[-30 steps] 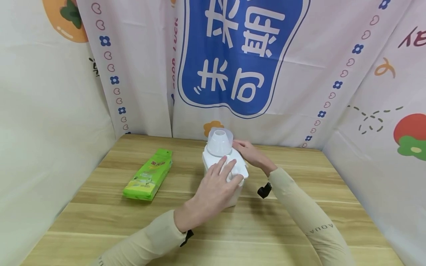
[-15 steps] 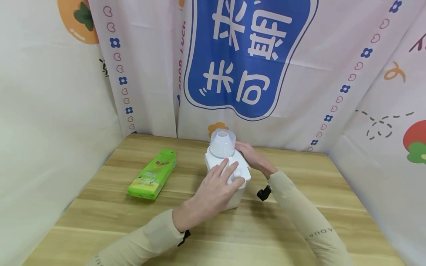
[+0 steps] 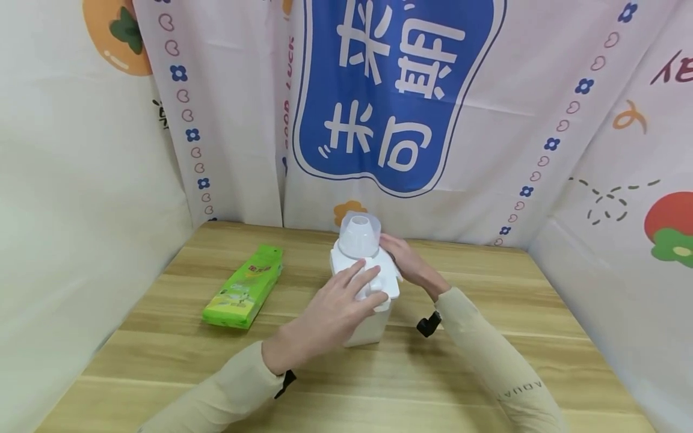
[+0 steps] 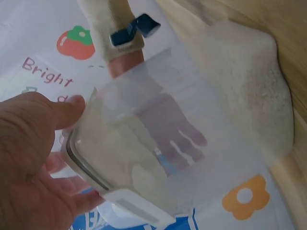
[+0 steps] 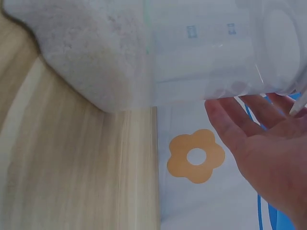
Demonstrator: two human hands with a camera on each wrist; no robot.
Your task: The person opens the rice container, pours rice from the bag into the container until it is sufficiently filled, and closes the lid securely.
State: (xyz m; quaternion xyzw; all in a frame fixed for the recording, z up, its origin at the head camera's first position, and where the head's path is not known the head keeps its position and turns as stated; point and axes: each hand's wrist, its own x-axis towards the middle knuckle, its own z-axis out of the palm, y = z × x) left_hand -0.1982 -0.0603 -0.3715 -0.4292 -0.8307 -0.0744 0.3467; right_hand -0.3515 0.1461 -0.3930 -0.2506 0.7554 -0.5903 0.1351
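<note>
A translucent storage container [image 3: 366, 331] with a white lid [image 3: 351, 257] stands upright on the wooden table. A clear measuring cup [image 3: 360, 236] sits upside down over the lid's far end. White grainy contents [image 4: 252, 91] fill its lower part. My left hand [image 3: 334, 310] grips the lid's near end, thumb at its front corner and fingers spread over the top. In the left wrist view, the thumb and fingers lie around the lid's rim. My right hand [image 3: 408, 261] rests against the container's far right side. Its extended fingers [image 5: 228, 122] touch the clear wall, and nothing is pinched.
A green packet [image 3: 245, 288] lies on the table [image 3: 476, 397] to the left of the container. Printed cloth [image 3: 243, 120] hangs close behind the table's back edge and along both sides. A dark camera mount [image 3: 429, 325] sticks out under the right wrist.
The container has shifted slightly toward me. My left hand has moved a little left and back with it, still at the lid. My right hand stays at the side, and the packet lies as before.
</note>
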